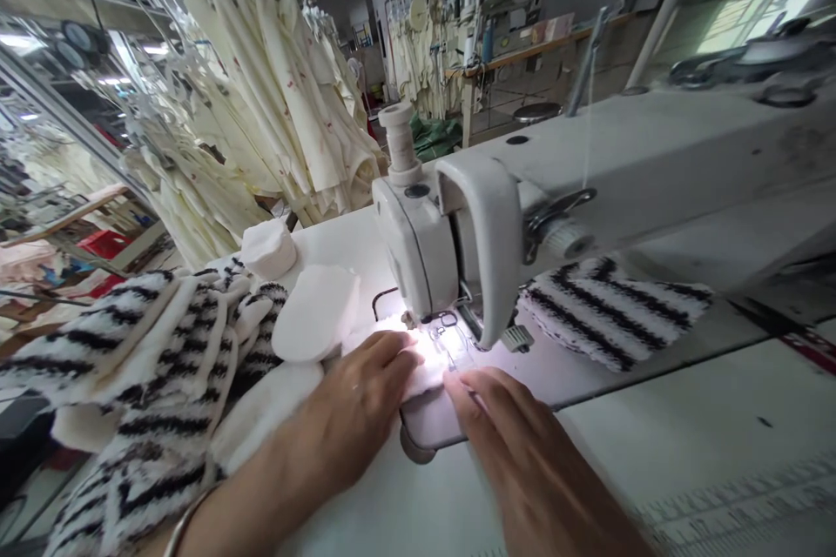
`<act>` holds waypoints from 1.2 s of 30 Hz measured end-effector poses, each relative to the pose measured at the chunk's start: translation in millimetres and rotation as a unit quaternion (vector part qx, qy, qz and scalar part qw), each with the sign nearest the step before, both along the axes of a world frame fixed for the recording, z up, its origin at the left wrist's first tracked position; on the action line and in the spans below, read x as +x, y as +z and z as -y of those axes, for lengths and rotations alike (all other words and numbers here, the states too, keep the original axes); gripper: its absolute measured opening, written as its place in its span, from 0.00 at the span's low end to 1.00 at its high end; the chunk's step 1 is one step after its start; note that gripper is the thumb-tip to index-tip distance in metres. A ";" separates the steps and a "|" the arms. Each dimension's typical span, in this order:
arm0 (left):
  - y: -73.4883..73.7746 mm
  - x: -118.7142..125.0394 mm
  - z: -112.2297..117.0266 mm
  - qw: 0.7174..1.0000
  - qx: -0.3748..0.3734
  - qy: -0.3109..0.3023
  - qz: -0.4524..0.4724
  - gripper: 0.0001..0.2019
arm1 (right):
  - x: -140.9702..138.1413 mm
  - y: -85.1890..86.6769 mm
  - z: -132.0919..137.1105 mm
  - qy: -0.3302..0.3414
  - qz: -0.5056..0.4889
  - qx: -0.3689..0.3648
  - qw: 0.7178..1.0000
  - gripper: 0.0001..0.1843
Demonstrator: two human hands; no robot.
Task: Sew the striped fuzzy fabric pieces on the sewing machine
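The step in hand looks like stitching a seam: the left hand [356, 405] lies flat, fingers together, pressing the small white fabric piece [418, 381] against the bed of the sewing machine [457, 235], and the right hand [515, 444] rests open just beside it, fingertips on the piece's near edge, gripping nothing. The piece sits under the lit presser foot [445, 338] (glare hides the needle). Striped fleece pieces [150, 348] are heaped at the left. Feeding it onward would call for even pressure, with fingertips clear of the foot
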State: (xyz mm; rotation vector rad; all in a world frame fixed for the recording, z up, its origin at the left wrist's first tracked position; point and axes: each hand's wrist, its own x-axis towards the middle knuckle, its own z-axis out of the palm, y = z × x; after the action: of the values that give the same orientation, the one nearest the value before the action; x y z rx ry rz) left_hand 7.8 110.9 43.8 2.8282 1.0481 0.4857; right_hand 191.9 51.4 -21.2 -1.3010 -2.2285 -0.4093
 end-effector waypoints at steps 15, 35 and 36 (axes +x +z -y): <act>-15.2 -8.8 11.3 0.997 0.004 -0.073 0.033 0.14 | -9.5 11.6 -9.5 -0.040 -0.035 -0.004 0.999 0.28; -24.3 -3.6 13.3 0.997 -0.037 -0.025 0.056 0.17 | 5.1 15.5 -25.0 -0.041 0.034 0.013 0.998 0.30; -24.1 -2.3 13.4 0.997 -0.037 -0.023 0.061 0.16 | 5.4 14.4 -24.0 -0.041 0.038 0.016 0.998 0.29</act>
State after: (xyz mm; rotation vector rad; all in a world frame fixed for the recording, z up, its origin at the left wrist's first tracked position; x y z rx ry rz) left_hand 5.4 97.5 19.7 2.7137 0.9553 0.5925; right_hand 197.3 75.4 -6.8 -1.3862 -2.2255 -0.5296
